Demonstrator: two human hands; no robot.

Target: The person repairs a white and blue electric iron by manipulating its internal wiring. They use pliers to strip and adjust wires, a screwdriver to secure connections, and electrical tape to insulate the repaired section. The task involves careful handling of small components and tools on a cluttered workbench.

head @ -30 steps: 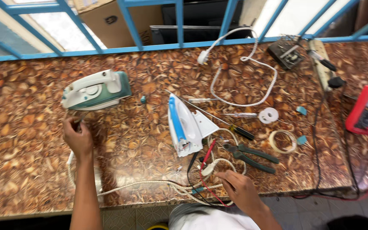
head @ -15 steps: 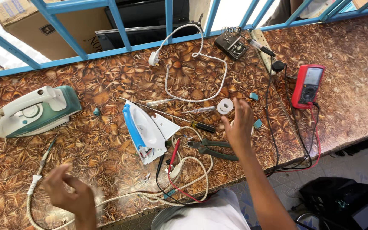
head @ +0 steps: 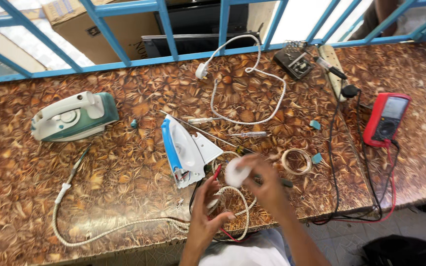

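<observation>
Item: white tape roll (head: 236,172), pinched in your right hand (head: 267,184), just right of the opened iron (head: 186,150); left hand (head: 205,216) open beneath, ready to draw tape.

Both hands (head: 237,194) raised together, fingers curled.

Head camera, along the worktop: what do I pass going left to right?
Green-and-white iron → blue-and-white iron → white roll held in the right hand → loose coil → red multimeter.

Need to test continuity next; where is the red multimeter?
In the head view, the red multimeter lies at the bench's right side, right of the black cable.
</observation>
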